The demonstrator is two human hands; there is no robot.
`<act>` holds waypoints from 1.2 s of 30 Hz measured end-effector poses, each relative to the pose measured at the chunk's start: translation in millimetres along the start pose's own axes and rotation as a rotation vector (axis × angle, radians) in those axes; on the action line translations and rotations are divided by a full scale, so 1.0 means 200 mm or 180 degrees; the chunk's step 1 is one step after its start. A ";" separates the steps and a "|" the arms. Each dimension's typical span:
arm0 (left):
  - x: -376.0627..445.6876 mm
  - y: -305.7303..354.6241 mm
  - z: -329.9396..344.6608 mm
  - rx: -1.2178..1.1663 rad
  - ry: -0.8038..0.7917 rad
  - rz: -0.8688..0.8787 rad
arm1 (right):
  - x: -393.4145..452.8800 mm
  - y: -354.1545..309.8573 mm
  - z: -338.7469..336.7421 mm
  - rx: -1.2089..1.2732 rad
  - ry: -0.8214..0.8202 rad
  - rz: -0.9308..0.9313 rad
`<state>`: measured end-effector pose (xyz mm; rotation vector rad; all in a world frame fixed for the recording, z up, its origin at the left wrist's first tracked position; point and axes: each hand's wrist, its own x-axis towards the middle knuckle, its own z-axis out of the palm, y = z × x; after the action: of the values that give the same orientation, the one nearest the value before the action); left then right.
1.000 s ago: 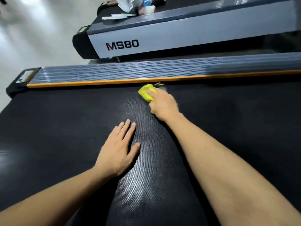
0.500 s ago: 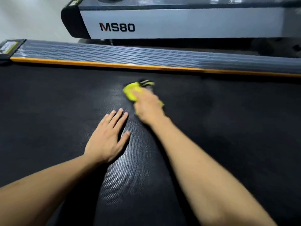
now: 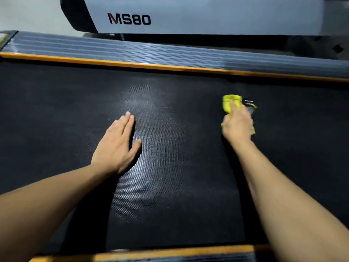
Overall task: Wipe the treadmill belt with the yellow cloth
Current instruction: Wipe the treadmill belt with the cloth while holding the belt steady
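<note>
The yellow cloth point(image 3: 230, 104) lies bunched on the black treadmill belt point(image 3: 170, 167), in the right half of the frame, a little above the middle. The right hand point(image 3: 237, 125) is on top of it and covers most of it; the fingers are curled down over the cloth and hold it against the belt, and one finger lies along the yellow fold. A part of the cloth shows above the hand, and a small yellow corner shows at the lower right side of the hand. This part of the picture is a little blurred, so the small dark and white detail just right of the cloth cannot be told.

The left hand point(image 3: 117, 146) rests flat on the belt, left of the centre and well apart from the cloth. Its fingers are straight and close together, and the thumb stands out to the right. It holds nothing.

The belt fills the middle of the frame and has a fine dotted texture, with a pale shine between the two hands. An orange strip point(image 3: 132, 64) runs along its upper edge, and behind it is a grey ribbed side rail point(image 3: 151, 52). Another orange strip point(image 3: 170, 251) shows at the bottom edge. At the top of the frame stands a second treadmill point(image 3: 207, 16) with "MS80" on its grey side.
</note>
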<state>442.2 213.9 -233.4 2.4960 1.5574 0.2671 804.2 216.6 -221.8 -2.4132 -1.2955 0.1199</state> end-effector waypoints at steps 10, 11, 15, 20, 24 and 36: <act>-0.25 0.08 -0.04 0.0349 0.0124 -0.0446 | -0.61 -0.77 0.24 0.0019 -0.1150 -0.2329; -0.32 0.08 -0.03 0.0370 0.0040 -0.0323 | -0.57 -0.67 0.22 -0.0008 -0.1081 -0.2084; -0.50 0.01 -0.03 0.0390 -0.0223 0.0109 | -0.35 -0.08 0.01 0.0108 -0.0475 -0.0539; -0.51 0.03 -0.01 0.0365 -0.0079 0.0020 | -0.28 0.29 -0.16 -0.0404 -0.0170 0.0058; -0.51 0.03 -0.01 0.0257 0.0004 0.0026 | -0.41 -0.04 -0.03 -0.0431 -0.0573 -0.0522; -0.54 0.03 -0.03 0.0193 0.0172 -0.0290 | -0.75 -0.13 -0.04 -0.0386 -0.0740 -0.1158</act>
<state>398.6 114.6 -231.1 2.4737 1.7198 0.2803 700.2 104.2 -221.7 -2.2649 -1.8742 0.2298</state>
